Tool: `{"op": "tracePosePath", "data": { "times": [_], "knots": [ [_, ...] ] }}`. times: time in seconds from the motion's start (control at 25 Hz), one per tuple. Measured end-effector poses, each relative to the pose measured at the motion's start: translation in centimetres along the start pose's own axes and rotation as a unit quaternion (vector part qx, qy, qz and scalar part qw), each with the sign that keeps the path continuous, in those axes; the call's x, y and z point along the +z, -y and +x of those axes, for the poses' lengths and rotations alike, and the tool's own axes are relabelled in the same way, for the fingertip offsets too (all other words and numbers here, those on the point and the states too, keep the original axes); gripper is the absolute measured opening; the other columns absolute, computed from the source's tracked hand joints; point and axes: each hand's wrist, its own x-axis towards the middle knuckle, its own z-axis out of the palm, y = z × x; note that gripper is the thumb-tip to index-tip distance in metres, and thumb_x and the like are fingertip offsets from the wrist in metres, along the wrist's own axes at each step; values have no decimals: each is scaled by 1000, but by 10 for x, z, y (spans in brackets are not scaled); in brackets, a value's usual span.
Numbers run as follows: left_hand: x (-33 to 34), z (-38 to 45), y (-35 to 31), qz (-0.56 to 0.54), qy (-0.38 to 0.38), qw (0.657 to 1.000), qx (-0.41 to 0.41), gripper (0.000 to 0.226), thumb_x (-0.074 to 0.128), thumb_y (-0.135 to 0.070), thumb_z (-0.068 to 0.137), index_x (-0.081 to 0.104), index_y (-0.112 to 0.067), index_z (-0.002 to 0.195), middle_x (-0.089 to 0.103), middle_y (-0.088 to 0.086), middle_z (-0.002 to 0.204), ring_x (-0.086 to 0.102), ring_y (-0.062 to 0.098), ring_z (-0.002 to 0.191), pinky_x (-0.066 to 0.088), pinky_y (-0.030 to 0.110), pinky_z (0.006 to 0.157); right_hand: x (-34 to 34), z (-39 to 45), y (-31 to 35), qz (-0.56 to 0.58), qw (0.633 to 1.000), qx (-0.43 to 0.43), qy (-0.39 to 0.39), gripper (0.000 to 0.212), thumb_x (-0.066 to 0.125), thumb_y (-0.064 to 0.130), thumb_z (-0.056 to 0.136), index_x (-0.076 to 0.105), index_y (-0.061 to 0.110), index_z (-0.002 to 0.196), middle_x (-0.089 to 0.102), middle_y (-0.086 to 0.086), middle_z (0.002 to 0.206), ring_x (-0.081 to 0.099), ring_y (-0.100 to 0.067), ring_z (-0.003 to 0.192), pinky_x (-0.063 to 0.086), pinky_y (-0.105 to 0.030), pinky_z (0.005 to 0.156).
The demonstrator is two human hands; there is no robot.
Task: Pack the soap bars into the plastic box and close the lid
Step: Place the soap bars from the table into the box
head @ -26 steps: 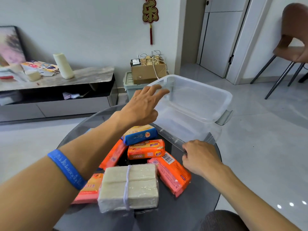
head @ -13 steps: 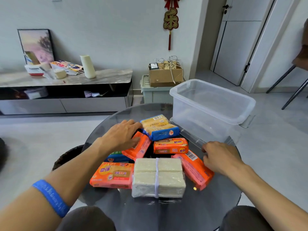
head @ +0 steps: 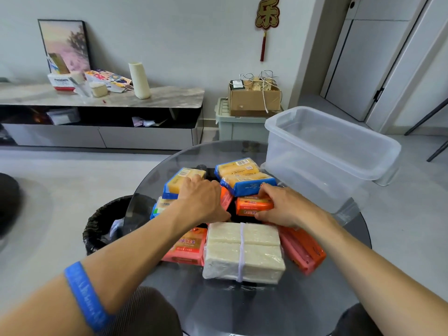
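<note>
Several wrapped soap bars lie piled on the round glass table [head: 254,309]. The pile holds blue-and-yellow bars [head: 244,179], orange bars and a large white block [head: 243,251] tied with a band. My left hand [head: 202,201] is curled over an orange bar [head: 226,198], which it mostly hides, and its fingertips touch a blue-and-yellow bar [head: 180,183]. My right hand [head: 282,206] grips the right end of another orange bar [head: 252,206]. The clear plastic box [head: 332,151] stands open and empty at the table's far right. A clear sheet, seemingly its lid [head: 352,207], lies under it.
A black-lined waste bin [head: 104,221] stands on the floor left of the table. Behind are a low cabinet [head: 101,98] with clutter, and a green crate [head: 238,127] with a cardboard box on it. More orange bars [head: 303,253] lie at the pile's right.
My left hand came back from the box rim and dropped onto the soap pile. My right hand moved left from the box's near edge onto an orange bar. The camera tilted down.
</note>
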Motion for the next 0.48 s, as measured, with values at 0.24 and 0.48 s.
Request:
{"op": "tracePosePath", "data": {
  "times": [0.24, 0.48],
  "knots": [
    [-9, -3, 10, -86, -16, 996, -23, 49, 63, -58, 64, 55, -18, 90, 60, -1, 86, 52, 20, 78, 40, 31, 63, -17, -5, 3, 47, 999, -13, -14, 60, 79, 54, 56, 47, 33, 102, 60, 4, 109, 57, -18, 93, 50, -39, 82],
    [-84, 5, 48, -210, 8, 976, -52, 88, 53, -75, 46, 59, -24, 117, 65, -3, 93, 63, 16, 76, 54, 35, 77, -99, -55, -11, 69, 991, -68, -87, 52, 80, 59, 58, 52, 33, 93, 59, 15, 94, 57, -8, 83, 50, -31, 69]
  ]
}}
